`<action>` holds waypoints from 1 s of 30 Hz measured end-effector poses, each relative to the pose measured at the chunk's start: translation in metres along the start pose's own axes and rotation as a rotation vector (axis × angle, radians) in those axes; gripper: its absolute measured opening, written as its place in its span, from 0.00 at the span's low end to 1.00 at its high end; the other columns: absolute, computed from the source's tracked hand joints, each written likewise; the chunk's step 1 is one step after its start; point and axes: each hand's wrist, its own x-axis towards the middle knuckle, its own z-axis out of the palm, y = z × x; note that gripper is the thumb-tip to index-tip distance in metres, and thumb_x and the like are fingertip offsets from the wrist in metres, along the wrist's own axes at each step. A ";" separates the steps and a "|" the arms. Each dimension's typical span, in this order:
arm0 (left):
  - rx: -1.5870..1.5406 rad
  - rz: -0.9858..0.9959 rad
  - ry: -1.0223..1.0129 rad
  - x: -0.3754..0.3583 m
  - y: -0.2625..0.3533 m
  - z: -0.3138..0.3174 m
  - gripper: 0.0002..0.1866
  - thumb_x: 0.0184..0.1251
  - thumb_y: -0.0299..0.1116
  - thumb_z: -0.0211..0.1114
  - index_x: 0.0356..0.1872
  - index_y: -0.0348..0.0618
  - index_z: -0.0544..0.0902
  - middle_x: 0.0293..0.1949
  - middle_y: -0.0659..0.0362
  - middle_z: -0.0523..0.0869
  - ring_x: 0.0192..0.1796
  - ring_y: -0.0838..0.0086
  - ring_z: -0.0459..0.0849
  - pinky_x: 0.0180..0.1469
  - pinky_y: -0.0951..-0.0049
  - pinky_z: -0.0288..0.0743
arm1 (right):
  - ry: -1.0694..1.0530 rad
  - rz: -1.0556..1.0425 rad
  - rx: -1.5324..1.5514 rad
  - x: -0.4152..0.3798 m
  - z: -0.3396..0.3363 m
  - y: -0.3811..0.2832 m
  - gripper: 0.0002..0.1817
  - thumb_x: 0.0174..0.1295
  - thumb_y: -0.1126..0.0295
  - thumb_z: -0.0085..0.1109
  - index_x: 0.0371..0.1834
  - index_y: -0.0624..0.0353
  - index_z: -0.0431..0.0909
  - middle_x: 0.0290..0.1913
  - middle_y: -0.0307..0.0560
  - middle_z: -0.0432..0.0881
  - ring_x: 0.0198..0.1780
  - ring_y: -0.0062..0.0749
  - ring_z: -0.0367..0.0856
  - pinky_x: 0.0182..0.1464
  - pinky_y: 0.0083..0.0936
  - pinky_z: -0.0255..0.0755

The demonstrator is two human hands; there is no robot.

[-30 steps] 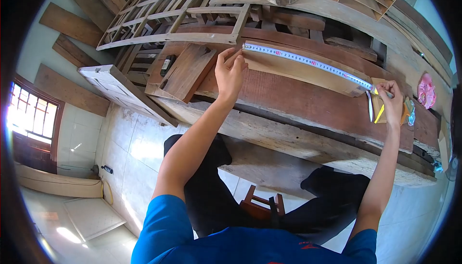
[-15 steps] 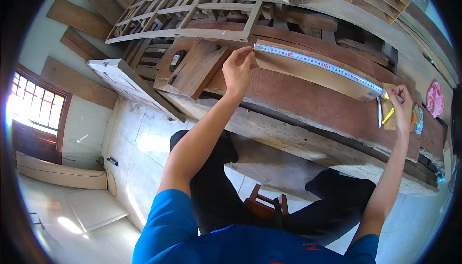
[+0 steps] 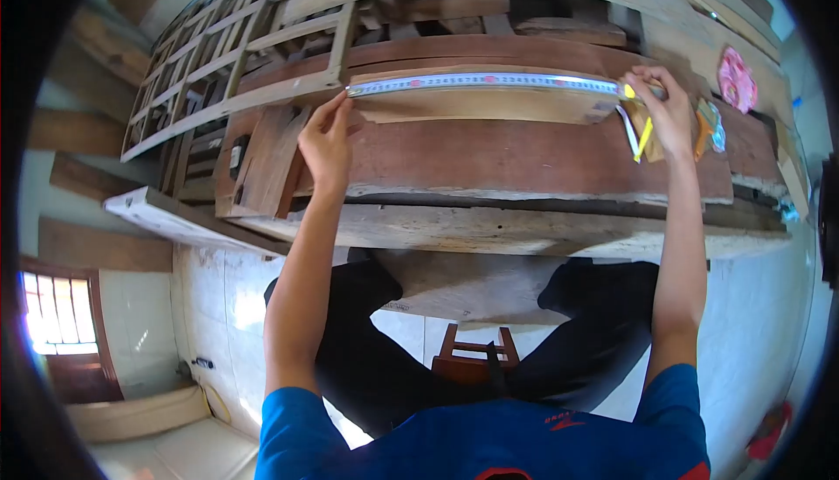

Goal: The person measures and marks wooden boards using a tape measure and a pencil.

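A tape measure [image 3: 489, 80] is stretched out along the upper edge of a light wooden board [image 3: 481, 106], which lies on a reddish-brown plank [image 3: 507, 158]. At the board's left end, the fingers of my left hand [image 3: 327, 143] pinch the tape's end. My right hand [image 3: 664, 111] is closed round the yellow tape case at the right end; its palm side is partly hidden. Just below that hand lie a yellow tool [image 3: 644, 141] and a white, thin object [image 3: 627, 133]. An orange item [image 3: 704, 126] is a little to their right.
A slatted wooden frame [image 3: 249, 43] stands at the upper left, near a brown wood block [image 3: 273, 156] and a black device [image 3: 238, 156]. A pink cloth [image 3: 737, 80] lies at the right. A small stool [image 3: 472, 362] is between the legs.
The view has turned and shifted, so the bench and tape now look nearly level. Both hands still hold the tape along the board.
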 end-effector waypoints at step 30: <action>0.139 0.113 0.086 0.000 -0.012 -0.001 0.12 0.72 0.34 0.72 0.50 0.39 0.91 0.37 0.60 0.91 0.36 0.83 0.85 0.35 0.79 0.81 | 0.121 -0.082 -0.420 -0.017 0.007 -0.019 0.31 0.55 0.48 0.79 0.52 0.57 0.77 0.43 0.53 0.89 0.47 0.44 0.89 0.51 0.38 0.80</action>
